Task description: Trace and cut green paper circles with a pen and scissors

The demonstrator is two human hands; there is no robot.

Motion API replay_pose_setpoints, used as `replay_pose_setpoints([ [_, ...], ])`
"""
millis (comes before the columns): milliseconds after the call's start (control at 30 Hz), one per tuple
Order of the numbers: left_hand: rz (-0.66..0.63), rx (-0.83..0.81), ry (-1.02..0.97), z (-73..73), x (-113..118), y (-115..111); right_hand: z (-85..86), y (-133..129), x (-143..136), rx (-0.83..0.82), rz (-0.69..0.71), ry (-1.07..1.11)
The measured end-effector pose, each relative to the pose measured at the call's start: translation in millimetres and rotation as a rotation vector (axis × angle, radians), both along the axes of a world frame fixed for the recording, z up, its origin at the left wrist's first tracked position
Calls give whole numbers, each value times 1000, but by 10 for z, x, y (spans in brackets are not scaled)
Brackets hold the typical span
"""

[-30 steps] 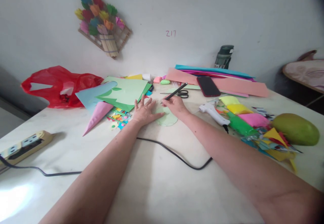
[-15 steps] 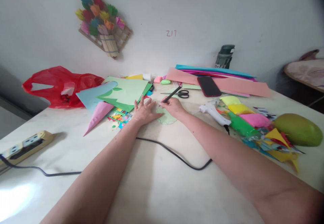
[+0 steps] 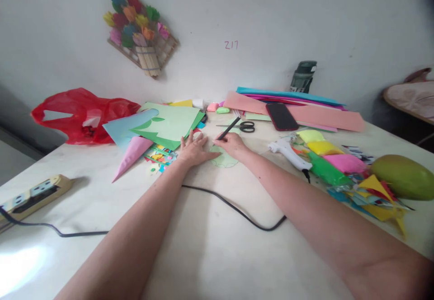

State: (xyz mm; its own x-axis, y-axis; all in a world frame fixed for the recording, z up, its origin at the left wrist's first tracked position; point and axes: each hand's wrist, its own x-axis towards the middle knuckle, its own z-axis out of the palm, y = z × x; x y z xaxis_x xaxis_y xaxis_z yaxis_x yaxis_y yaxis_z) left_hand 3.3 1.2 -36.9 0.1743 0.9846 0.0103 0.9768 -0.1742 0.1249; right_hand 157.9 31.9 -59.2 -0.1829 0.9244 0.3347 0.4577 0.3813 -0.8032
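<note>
My right hand (image 3: 232, 143) grips a black pen (image 3: 231, 127), its tip down over a pale green paper piece (image 3: 224, 159) with a scalloped line along its edge. My left hand (image 3: 195, 150) lies flat with fingers spread, its thumb reaching onto the left side of that paper. Just beyond the pen lie black-handled scissors (image 3: 247, 127). Left of my left hand are small colourful paper scraps (image 3: 161, 157) and a pink paper cone (image 3: 132, 156). Light and dark green sheets (image 3: 169, 121) lie behind the left fingers.
A white glue gun (image 3: 290, 153) lies to the right, and its black cable (image 3: 233, 207) loops in front of my hands. Farther right are clay packets (image 3: 327, 166) and a green oval object (image 3: 402, 177). A phone (image 3: 282, 116) rests on coloured sheets. A power strip (image 3: 40, 194) sits left.
The view has shifted slightly. My right hand and the pen have moved a little, with the pen somewhat more upright. My left hand stays flat by the paper.
</note>
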Motion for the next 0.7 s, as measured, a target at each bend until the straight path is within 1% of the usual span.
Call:
replay_pose_setpoints([
  [700, 11, -27, -31, -7, -8, 10, -59, 61, -14, 29, -27, -59],
])
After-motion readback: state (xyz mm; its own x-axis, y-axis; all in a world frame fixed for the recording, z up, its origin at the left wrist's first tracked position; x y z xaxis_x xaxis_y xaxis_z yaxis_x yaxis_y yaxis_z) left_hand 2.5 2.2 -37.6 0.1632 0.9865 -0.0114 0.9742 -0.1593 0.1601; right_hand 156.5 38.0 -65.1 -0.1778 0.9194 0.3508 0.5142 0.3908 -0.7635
